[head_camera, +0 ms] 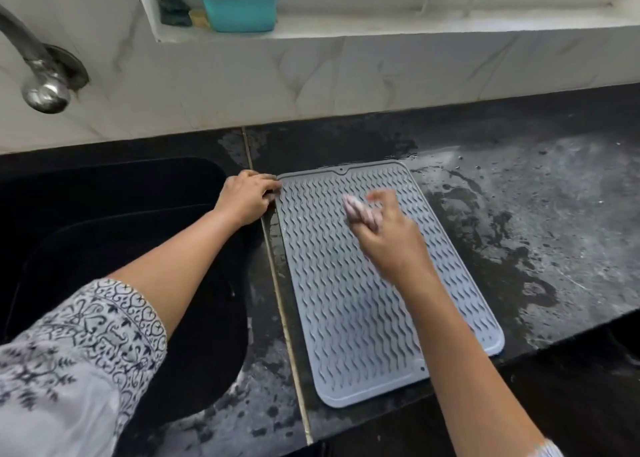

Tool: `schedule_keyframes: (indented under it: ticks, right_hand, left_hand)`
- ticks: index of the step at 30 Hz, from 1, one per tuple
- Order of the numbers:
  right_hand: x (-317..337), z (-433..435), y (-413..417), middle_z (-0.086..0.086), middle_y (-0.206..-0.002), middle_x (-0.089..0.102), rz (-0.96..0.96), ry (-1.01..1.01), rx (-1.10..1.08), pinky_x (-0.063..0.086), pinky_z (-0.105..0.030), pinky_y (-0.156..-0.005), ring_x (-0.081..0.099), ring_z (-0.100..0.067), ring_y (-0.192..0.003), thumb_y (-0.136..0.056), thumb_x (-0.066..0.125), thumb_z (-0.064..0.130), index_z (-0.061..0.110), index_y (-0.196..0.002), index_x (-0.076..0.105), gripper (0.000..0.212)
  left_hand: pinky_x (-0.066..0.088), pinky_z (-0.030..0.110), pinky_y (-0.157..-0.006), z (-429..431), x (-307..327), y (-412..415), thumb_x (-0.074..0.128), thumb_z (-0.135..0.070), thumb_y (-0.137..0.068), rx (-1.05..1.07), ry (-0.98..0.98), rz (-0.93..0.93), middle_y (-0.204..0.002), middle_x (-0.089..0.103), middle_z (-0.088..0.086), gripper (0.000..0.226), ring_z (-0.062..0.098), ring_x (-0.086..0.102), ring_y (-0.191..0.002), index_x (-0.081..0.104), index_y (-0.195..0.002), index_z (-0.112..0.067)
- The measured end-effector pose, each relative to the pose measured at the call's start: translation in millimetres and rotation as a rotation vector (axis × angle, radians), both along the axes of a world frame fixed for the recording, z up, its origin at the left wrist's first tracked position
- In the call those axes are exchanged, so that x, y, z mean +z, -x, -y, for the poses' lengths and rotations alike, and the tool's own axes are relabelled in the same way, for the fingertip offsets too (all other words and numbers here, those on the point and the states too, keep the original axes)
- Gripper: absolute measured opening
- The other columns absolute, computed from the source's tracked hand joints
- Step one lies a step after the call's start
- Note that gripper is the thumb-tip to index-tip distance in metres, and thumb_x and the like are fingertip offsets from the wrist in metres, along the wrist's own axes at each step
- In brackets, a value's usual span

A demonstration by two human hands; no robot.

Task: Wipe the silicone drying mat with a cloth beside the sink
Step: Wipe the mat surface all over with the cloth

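Observation:
A grey silicone drying mat (349,304) with wavy ridges lies flat on the black counter, just right of the sink. My left hand (247,196) pinches the mat's far left corner and holds it down. My right hand (388,234) is over the mat's upper middle, blurred by motion. It grips a small bunched pinkish cloth (356,208) that sticks out past the fingers and rests on the mat.
A black sink (114,234) fills the left side, with a metal tap (38,72) on the wall above it. The black counter (536,221) right of the mat is wet and streaked. A teal tub (239,0) and dark scrubber (175,9) sit on the ledge behind.

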State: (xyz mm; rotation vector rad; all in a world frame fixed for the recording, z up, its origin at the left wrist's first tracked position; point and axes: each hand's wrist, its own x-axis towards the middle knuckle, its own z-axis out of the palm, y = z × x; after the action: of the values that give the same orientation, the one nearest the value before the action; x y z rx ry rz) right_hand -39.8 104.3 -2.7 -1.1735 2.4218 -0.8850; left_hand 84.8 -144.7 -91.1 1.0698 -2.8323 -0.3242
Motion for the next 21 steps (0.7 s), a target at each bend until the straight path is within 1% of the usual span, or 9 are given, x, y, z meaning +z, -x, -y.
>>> schedule_keyframes:
  ticks: [3,5,7,9,11,13,15,17,21]
  right_hand:
    - [-4.5,82.1,6.3,-0.005,-0.092,0.059,-0.054,0.058,0.052,0.044,-0.033,-0.062,0.056,-0.021,-0.078,-0.088,0.051,0.045,0.029,-0.113,0.043,0.031]
    - [-24.1,123.0,5.5,-0.010,-0.109,0.059,-0.123,-0.031,0.123,0.041,-0.034,-0.075,0.054,-0.027,-0.097,-0.087,0.051,0.044,0.022,-0.120,0.048,0.040]
    - [-54.9,141.5,-2.0,-0.012,-0.140,0.042,-0.190,-0.252,0.236,0.033,-0.045,-0.101,0.035,-0.029,-0.129,-0.088,0.045,0.050,0.023,-0.136,0.039,0.055]
    - [-80.2,141.3,-7.4,-0.003,-0.155,0.017,-0.259,-0.356,0.279,0.013,-0.058,-0.110,0.007,-0.022,-0.142,-0.090,0.039,0.053,0.029,-0.144,0.025,0.061]
    - [-90.3,141.2,-7.0,-0.002,-0.154,0.020,-0.302,-0.313,0.250,0.015,-0.060,-0.106,0.008,-0.021,-0.142,-0.091,0.038,0.049,0.031,-0.143,0.026,0.057]
    - [-87.1,143.3,-10.2,-0.009,-0.142,0.038,-0.398,-0.272,0.236,0.029,-0.052,-0.099,0.028,-0.027,-0.132,-0.090,0.042,0.039,0.026,-0.137,0.037,0.049]
    - [-81.0,145.9,-17.2,-0.012,-0.122,0.051,-0.546,-0.246,0.238,0.039,-0.044,-0.085,0.043,-0.031,-0.113,-0.090,0.042,0.026,0.018,-0.126,0.047,0.037]
    - [-74.6,140.5,-23.9,-0.012,-0.111,0.055,-0.610,-0.219,0.253,0.042,-0.041,-0.075,0.048,-0.031,-0.102,-0.093,0.039,0.018,0.013,-0.120,0.051,0.030]
    - [-63.2,101.3,-30.0,-0.009,-0.102,0.056,-0.573,-0.203,0.312,0.037,-0.035,-0.067,0.049,-0.025,-0.091,-0.091,0.043,0.011,0.014,-0.115,0.053,0.026]
  left_hand:
    - [0.034,0.038,-0.096,14.9,-2.3,-3.6,0.045,-0.045,-0.094,-0.078,0.054,0.047,-0.138,0.048,-0.018,0.038,0.021,0.040,-0.127,0.052,-0.131,-0.037]
    - [0.032,0.039,-0.096,17.8,-5.1,-7.3,0.044,-0.049,-0.093,-0.085,0.068,0.032,-0.139,0.047,-0.018,0.041,0.022,0.040,-0.127,0.051,-0.132,-0.038]
    - [0.029,0.039,-0.097,18.6,-8.7,-9.6,0.044,-0.049,-0.093,-0.089,0.073,0.009,-0.140,0.047,-0.017,0.042,0.022,0.040,-0.127,0.050,-0.133,-0.038]
    - [0.026,0.038,-0.097,17.3,-12.1,-10.1,0.044,-0.048,-0.094,-0.090,0.082,0.007,-0.140,0.047,-0.017,0.042,0.021,0.039,-0.127,0.049,-0.134,-0.037]
    - [0.024,0.038,-0.097,15.5,-14.8,-9.7,0.043,-0.047,-0.094,-0.073,0.084,-0.003,-0.140,0.047,-0.017,0.042,0.020,0.039,-0.127,0.049,-0.134,-0.036]
    - [0.023,0.038,-0.097,12.1,-17.1,-9.3,0.043,-0.045,-0.095,-0.058,0.091,-0.017,-0.140,0.047,-0.017,0.041,0.020,0.040,-0.126,0.049,-0.134,-0.035]
    - [0.023,0.038,-0.098,9.9,-18.5,-8.9,0.042,-0.045,-0.095,-0.048,0.111,-0.018,-0.139,0.047,-0.017,0.041,0.020,0.040,-0.126,0.049,-0.134,-0.036]
    - [0.021,0.038,-0.098,9.6,-18.1,-8.8,0.042,-0.045,-0.095,-0.032,0.093,-0.022,-0.139,0.047,-0.019,0.040,0.019,0.040,-0.126,0.049,-0.133,-0.037]
    - [0.019,0.038,-0.101,14.0,-16.4,-8.1,0.040,-0.048,-0.095,-0.041,0.058,-0.008,-0.140,0.045,-0.021,0.040,0.018,0.037,-0.129,0.048,-0.133,-0.039]
